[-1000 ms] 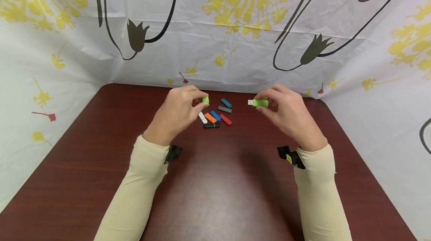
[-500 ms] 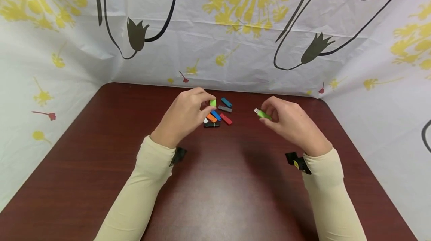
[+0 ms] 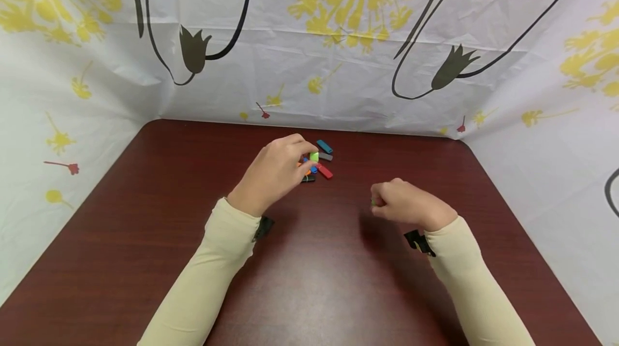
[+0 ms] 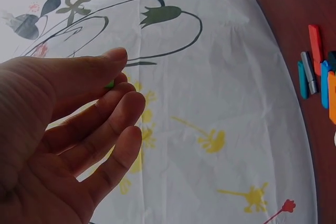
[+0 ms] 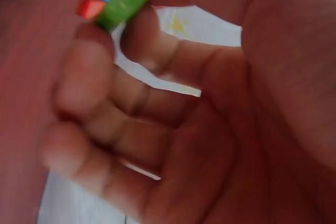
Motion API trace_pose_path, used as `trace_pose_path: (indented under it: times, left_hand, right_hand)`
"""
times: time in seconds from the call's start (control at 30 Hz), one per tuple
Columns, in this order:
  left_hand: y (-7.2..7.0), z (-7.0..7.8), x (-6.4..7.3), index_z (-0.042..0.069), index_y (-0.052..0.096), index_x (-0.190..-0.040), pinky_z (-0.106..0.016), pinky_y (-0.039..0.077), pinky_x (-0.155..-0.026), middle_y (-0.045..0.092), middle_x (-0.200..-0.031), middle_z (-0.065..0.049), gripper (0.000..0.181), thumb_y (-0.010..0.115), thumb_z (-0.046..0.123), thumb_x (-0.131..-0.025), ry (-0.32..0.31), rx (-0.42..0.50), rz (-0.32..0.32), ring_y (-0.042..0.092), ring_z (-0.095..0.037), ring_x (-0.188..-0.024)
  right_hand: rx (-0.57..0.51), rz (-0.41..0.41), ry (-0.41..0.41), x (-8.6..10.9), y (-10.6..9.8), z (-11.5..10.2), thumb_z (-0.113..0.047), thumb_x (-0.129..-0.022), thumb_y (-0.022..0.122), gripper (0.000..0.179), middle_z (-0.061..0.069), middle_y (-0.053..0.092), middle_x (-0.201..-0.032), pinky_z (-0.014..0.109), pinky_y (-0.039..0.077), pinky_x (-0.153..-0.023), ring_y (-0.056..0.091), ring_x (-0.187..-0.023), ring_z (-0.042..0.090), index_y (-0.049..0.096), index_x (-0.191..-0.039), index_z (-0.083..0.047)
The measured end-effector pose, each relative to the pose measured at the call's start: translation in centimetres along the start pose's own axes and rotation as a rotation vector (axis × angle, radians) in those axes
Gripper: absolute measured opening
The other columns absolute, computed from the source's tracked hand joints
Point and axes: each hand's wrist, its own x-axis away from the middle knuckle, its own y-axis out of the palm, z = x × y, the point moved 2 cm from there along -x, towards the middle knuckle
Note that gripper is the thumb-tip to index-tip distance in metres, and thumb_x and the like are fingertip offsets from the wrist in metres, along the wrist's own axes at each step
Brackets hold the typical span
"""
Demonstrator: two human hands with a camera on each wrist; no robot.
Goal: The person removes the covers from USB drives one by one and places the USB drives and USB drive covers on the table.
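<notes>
In the head view my left hand (image 3: 273,177) pinches a small bright green USB stick cap (image 3: 314,157) between thumb and fingertips, above a group of USB sticks. Only a green sliver of that cap (image 4: 109,84) shows in the left wrist view. To the right and nearer, my right hand (image 3: 406,203) holds the green USB stick (image 5: 126,1) between thumb and index finger. Its metal plug is hidden, and in the head view the fingers cover nearly all of it. The two hands are apart.
On the dark red-brown table (image 3: 169,228) lie a teal USB stick (image 3: 324,146), a grey one (image 3: 326,157), a red one (image 3: 324,171), a black one (image 3: 308,178), and partly hidden blue and orange (image 4: 333,98) ones. A patterned white sheet (image 3: 232,88) encloses the table's back and sides.
My left hand has moved right and slightly nearer with the green cap, now covering the white USB stick. My right hand has come nearer and turned, so its green stick is mostly hidden.
</notes>
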Motion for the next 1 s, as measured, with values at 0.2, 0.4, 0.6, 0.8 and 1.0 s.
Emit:
trace_pose_path:
  times: [0.2,0.4,0.6,0.8,1.0]
  left_hand:
    - [0.8,0.2,-0.1,0.005,0.082,-0.112,-0.028,0.058,-0.075,0.075,-0.105,-0.005,0.016,0.082,0.011,-0.098,-0.005,0.001,-0.039,0.064,-0.016,-0.083]
    - [1.3,0.2,-0.1,0.005,0.082,-0.112,-0.027,0.057,-0.074,0.074,-0.105,-0.005,0.016,0.081,0.013,-0.098,-0.004,-0.021,-0.062,0.063,-0.016,-0.082]
    - [1.2,0.3,-0.1,0.005,0.082,-0.113,-0.027,0.058,-0.075,0.074,-0.105,-0.004,0.018,0.082,0.015,-0.098,0.000,-0.035,-0.059,0.064,-0.015,-0.083]
    - [1.3,0.3,-0.1,0.005,0.082,-0.114,-0.027,0.058,-0.074,0.074,-0.105,-0.004,0.019,0.083,0.016,-0.098,0.000,-0.041,-0.061,0.064,-0.015,-0.083]
    - [1.9,0.5,-0.1,0.007,0.082,-0.113,-0.027,0.058,-0.076,0.074,-0.106,-0.003,0.019,0.082,0.018,-0.098,0.008,-0.051,-0.091,0.064,-0.015,-0.084]
  right_hand:
    - [-0.056,-0.136,0.036,-1.0,1.8,-0.3,-0.001,-0.095,0.065,0.052,-0.011,0.021,-0.061,0.022,0.025,-0.055,0.020,-0.056,0.006,0.030,-0.063,-0.024]
    - [-0.104,-0.249,0.169,-1.6,3.3,-0.5,0.003,-0.092,0.064,0.054,-0.010,0.024,-0.053,0.021,0.029,-0.049,0.026,-0.047,0.007,0.033,-0.055,-0.022]
    - [-0.102,-0.289,0.225,-1.8,4.1,-0.8,0.002,-0.092,0.066,0.055,-0.008,0.033,-0.047,0.020,0.032,-0.047,0.033,-0.043,0.006,0.039,-0.049,-0.020]
    - [-0.098,-0.276,0.207,-1.7,4.1,-0.9,0.003,-0.090,0.068,0.040,-0.004,0.050,-0.048,0.018,0.038,-0.048,0.047,-0.045,0.007,0.061,-0.053,-0.011]
    - [-0.094,-0.261,0.147,-1.0,2.7,-1.1,-0.008,-0.098,0.073,0.035,-0.006,0.051,-0.052,0.022,0.045,-0.052,0.050,-0.047,0.008,0.068,-0.063,-0.010]
